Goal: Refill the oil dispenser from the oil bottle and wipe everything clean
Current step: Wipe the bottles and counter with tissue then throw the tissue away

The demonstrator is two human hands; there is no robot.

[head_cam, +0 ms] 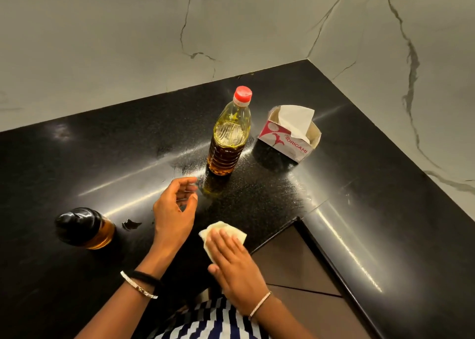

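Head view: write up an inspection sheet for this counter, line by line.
Surface: black counter, glossy; small smear near the oil dispenser.
Job's things: oil bottle upright, red cap on; oil dispenser upright, dark top on; folded tissue flat on the counter.
Clutter: tissue box, open, one sheet sticking up.
Hands: left hand loosely curled, holds nothing; right hand presses flat on the tissue.
Cables: nothing seen.
Surroundings: veined walls meeting in a corner.
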